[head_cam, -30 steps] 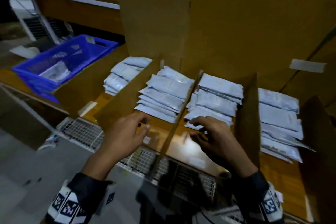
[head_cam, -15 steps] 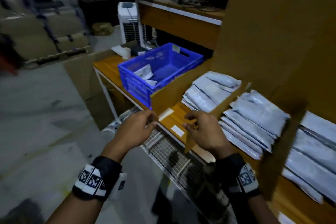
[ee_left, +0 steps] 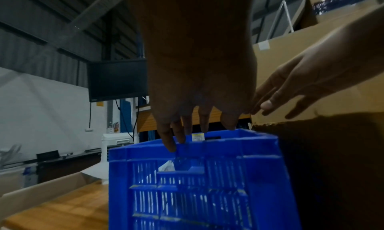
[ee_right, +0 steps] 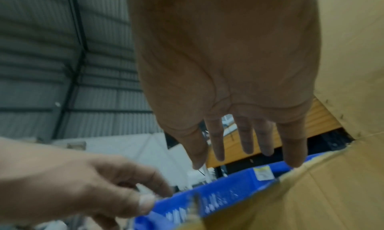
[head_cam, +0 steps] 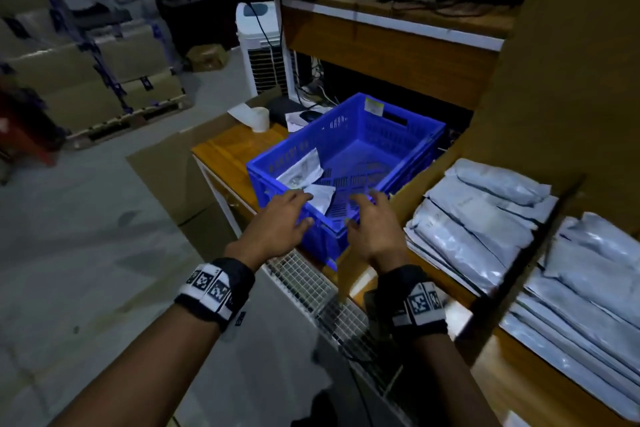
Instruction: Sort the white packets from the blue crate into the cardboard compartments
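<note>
The blue crate (head_cam: 360,146) stands on the wooden table's left end, with two white packets (head_cam: 304,170) lying in its near-left corner. Both hands hover over its near rim, fingers spread and empty. My left hand (head_cam: 287,215) is just short of the nearer packet (head_cam: 323,196). My right hand (head_cam: 372,218) is above the crate's near-right corner. In the left wrist view my left hand (ee_left: 197,118) hangs over the crate (ee_left: 197,184). My right hand (ee_right: 239,143) shows straight fingers above the crate's rim (ee_right: 228,186). Stacked packets (head_cam: 485,218) fill the cardboard compartments on the right.
A cardboard divider (head_cam: 526,253) splits the compartments, and a tall cardboard wall (head_cam: 571,97) backs them. A wire mesh rack (head_cam: 311,284) hangs below the table's front edge. A white paper roll (head_cam: 258,118) sits behind the crate. Stacked boxes (head_cam: 104,80) stand across the floor.
The view has swung left from the compartments to the crate. Both hands moved left and forward, from the compartment fronts to above the crate's near rim, and their fingers have spread.
</note>
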`<action>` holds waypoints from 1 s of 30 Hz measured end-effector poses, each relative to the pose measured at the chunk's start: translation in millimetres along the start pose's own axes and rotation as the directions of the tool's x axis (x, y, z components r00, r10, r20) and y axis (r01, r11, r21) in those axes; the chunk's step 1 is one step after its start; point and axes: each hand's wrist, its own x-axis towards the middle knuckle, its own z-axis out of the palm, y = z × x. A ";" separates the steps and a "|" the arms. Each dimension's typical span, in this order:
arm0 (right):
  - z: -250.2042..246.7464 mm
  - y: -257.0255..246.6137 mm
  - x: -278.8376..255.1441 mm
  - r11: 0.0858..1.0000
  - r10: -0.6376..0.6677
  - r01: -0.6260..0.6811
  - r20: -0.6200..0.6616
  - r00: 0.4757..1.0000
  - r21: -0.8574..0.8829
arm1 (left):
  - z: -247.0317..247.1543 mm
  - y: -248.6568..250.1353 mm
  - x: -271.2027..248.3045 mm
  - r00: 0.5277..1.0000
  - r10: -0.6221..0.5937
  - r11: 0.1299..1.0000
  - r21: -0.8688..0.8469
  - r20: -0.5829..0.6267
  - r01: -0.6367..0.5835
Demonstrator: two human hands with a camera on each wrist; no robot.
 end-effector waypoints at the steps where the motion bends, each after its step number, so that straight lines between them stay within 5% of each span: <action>1: 2.2 1.0 13.4 0.999 0.017 -0.017 -0.005 1.000 -0.031 | 0.4 -5.6 12.2 1.000 -0.004 1.000 0.003 0.031 0.004; 9: 17.7 14.5 73.0 0.949 0.120 -0.091 0.079 0.990 -0.303 | -19.4 -39.4 87.9 0.988 0.068 0.984 0.152 0.140 -0.089; 14: 10.7 22.4 98.1 0.931 0.225 -0.153 0.188 0.956 -0.332 | -34.9 -44.6 164.5 0.908 0.068 0.956 0.235 0.413 -0.178; 17: -1.2 21.3 107.0 0.910 0.274 -0.161 0.261 0.926 -0.383 | -34.4 -31.7 213.7 0.771 0.176 0.885 0.244 0.612 -0.396; 21: -5.5 13.4 113.8 0.893 0.290 -0.161 0.264 0.920 -0.421 | -15.0 -20.0 270.8 0.434 0.222 0.778 0.109 0.873 -0.618; 24: -6.3 6.9 117.4 0.863 0.325 -0.176 0.254 0.911 -0.474 | 22.3 -19.3 309.7 0.280 0.175 0.632 0.110 0.944 -0.767; 25: -7.6 4.3 116.9 0.863 0.343 -0.194 0.261 0.902 -0.466 | 32.6 -17.2 316.2 0.281 0.139 0.605 0.143 0.950 -0.783; 30: -11.2 -5.0 114.0 0.854 0.392 -0.266 0.218 0.894 -0.447 | 97.1 -42.0 353.1 0.443 0.125 0.457 0.345 0.888 -0.820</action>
